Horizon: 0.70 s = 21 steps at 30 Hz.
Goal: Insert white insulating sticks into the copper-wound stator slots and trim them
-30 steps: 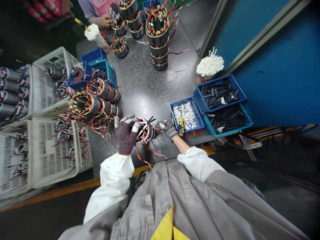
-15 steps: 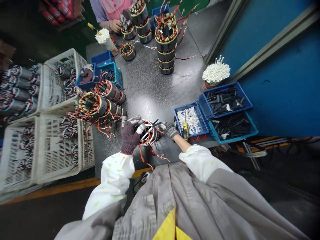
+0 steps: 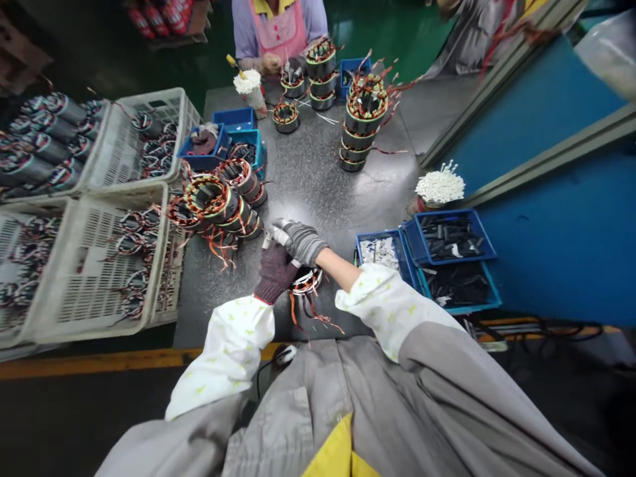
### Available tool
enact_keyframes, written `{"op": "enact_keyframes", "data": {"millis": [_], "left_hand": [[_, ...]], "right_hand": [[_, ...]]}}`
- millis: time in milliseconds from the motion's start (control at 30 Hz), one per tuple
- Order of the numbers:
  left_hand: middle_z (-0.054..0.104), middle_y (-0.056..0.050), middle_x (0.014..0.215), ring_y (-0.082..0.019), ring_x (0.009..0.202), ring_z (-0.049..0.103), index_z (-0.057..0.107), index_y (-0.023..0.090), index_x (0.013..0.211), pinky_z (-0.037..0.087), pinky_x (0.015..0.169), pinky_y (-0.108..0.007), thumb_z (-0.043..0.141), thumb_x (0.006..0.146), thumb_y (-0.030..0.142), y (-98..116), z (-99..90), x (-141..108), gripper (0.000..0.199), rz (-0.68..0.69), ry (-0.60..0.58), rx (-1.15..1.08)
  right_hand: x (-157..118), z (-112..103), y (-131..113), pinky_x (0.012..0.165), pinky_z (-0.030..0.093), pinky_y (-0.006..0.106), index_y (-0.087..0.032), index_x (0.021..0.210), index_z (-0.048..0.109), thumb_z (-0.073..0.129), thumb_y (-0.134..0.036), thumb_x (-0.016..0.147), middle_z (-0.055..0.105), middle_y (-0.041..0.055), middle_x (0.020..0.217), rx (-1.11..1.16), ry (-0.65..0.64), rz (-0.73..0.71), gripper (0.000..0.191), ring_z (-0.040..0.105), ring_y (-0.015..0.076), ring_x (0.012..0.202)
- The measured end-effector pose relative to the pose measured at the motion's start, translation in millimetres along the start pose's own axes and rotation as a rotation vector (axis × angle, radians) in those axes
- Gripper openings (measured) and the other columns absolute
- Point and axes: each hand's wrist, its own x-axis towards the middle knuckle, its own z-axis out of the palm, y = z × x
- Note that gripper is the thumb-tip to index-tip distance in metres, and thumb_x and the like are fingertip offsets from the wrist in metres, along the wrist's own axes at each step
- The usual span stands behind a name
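A small wound stator (image 3: pixel 307 282) with copper and black leads lies on the grey speckled table (image 3: pixel 318 179) near its front edge. My left hand (image 3: pixel 275 273), in a dark maroon glove, sits just left of the stator, its fingertips hidden. My right hand (image 3: pixel 301 241), in a grey glove, has crossed over the stator and lies on top of the left fingers, curled around a small white tip (image 3: pixel 271 236). Whether that tip is glove or a separate piece I cannot tell.
A pile of larger stators (image 3: pixel 218 199) lies just left of my hands beside white crates (image 3: pixel 99 278) of more. Blue bins (image 3: pixel 450 240) and a white-tipped bundle (image 3: pixel 440 186) stand right. A stator stack (image 3: pixel 364 116) and a co-worker in a pink apron (image 3: pixel 281 33) are opposite.
My right hand has swung from the stator's right side across to the left, onto my left hand. The view has tilted up, showing more of the far table end.
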Motion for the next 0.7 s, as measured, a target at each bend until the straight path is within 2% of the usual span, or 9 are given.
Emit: {"op": "enact_keyframes", "data": {"millis": [100, 200, 300, 333, 400, 467, 533, 633, 700], "left_hand": [[0.07, -0.012, 0.12, -0.03, 0.124, 0.059, 0.066, 0.019, 0.108, 0.032, 0.121, -0.052, 0.064, 0.083, 0.038, -2, -12.9, -2, 0.032, -0.011, -0.036, -0.103], [0.072, -0.007, 0.119, -0.024, 0.113, 0.065, 0.065, 0.021, 0.117, 0.046, 0.109, -0.045, 0.058, 0.09, 0.041, -8, -44.0, -6, 0.034, -0.08, -0.116, -0.332], [0.075, -0.003, 0.107, -0.019, 0.085, 0.07, 0.065, 0.025, 0.12, 0.055, 0.082, -0.034, 0.058, 0.091, 0.044, -10, -71.5, -7, 0.036, -0.152, -0.423, -0.383], [0.076, -0.002, 0.099, -0.02, 0.078, 0.07, 0.068, 0.026, 0.115, 0.054, 0.078, -0.033, 0.063, 0.087, 0.043, -8, -75.6, -5, 0.033, -0.138, -0.559, -0.317], [0.075, -0.003, 0.086, -0.024, 0.077, 0.07, 0.072, 0.027, 0.102, 0.052, 0.078, -0.034, 0.074, 0.076, 0.037, -1, -75.3, 1, 0.029, -0.087, -0.738, -0.174], [0.074, -0.004, 0.079, -0.028, 0.083, 0.071, 0.072, 0.026, 0.095, 0.051, 0.08, -0.036, 0.079, 0.068, 0.028, 6, -68.9, 7, 0.028, -0.065, -0.766, -0.121], [0.073, -0.004, 0.077, -0.028, 0.083, 0.071, 0.072, 0.026, 0.094, 0.052, 0.08, -0.035, 0.078, 0.066, 0.024, 8, -63.9, 10, 0.029, -0.069, -0.753, -0.143], [0.073, -0.003, 0.08, -0.022, 0.072, 0.07, 0.069, 0.024, 0.104, 0.053, 0.069, -0.031, 0.072, 0.074, 0.028, 0, -67.9, 6, 0.03, -0.161, -0.718, -0.326], [0.074, -0.005, 0.089, -0.018, 0.065, 0.066, 0.063, 0.022, 0.118, 0.051, 0.059, -0.029, 0.065, 0.081, 0.033, -6, -75.9, 1, 0.039, -0.319, -0.595, -0.587]], "right_hand": [[-24, -15, -12, 0.098, 0.049, 0.035, -0.022, 0.124, 0.068, 0.043, -0.037, 0.102, 0.072, 0.0083, 0.118, -0.239, 0.086, -0.052, 0.037, 0.065, 0.0231, 0.108], [-68, -42, -16, 0.099, 0.044, 0.043, -0.014, 0.109, 0.073, 0.036, -0.033, 0.102, 0.072, 0.0155, 0.107, -0.399, 0.14, -0.081, 0.043, 0.062, 0.0283, 0.105], [-101, -56, -22, 0.1, 0.04, 0.047, -0.016, 0.107, 0.075, 0.05, -0.044, 0.097, 0.072, 0.0156, 0.109, -0.626, -0.246, -0.33, 0.038, 0.058, 0.0314, 0.108], [-106, -56, -26, 0.099, 0.039, 0.047, -0.017, 0.109, 0.075, 0.057, -0.046, 0.094, 0.072, 0.0152, 0.112, -0.693, -0.348, -0.371, 0.037, 0.057, 0.0322, 0.109], [-108, -53, -34, 0.095, 0.039, 0.046, -0.019, 0.105, 0.077, 0.065, -0.041, 0.088, 0.072, 0.0143, 0.11, -0.787, -0.43, -0.331, 0.031, 0.056, 0.0327, 0.108], [-104, -51, -41, 0.088, 0.04, 0.042, -0.02, 0.094, 0.079, 0.065, -0.03, 0.086, 0.073, 0.0114, 0.097, -0.795, -0.423, -0.238, 0.018, 0.059, 0.0294, 0.098], [-102, -53, -44, 0.084, 0.041, 0.038, -0.022, 0.088, 0.079, 0.061, -0.022, 0.086, 0.073, 0.0076, 0.088, -0.73, -0.394, -0.199, 0.018, 0.059, 0.0257, 0.09], [-104, -56, -48, 0.087, 0.041, 0.039, -0.023, 0.109, 0.077, 0.061, -0.03, 0.09, 0.074, 0.0076, 0.102, -0.678, -0.328, -0.223, 0.026, 0.059, 0.0261, 0.095], [-107, -53, -52, 0.092, 0.04, 0.043, -0.023, 0.121, 0.073, 0.065, -0.039, 0.089, 0.072, 0.0112, 0.116, -0.738, -0.335, -0.245, 0.036, 0.058, 0.0296, 0.103]]}}
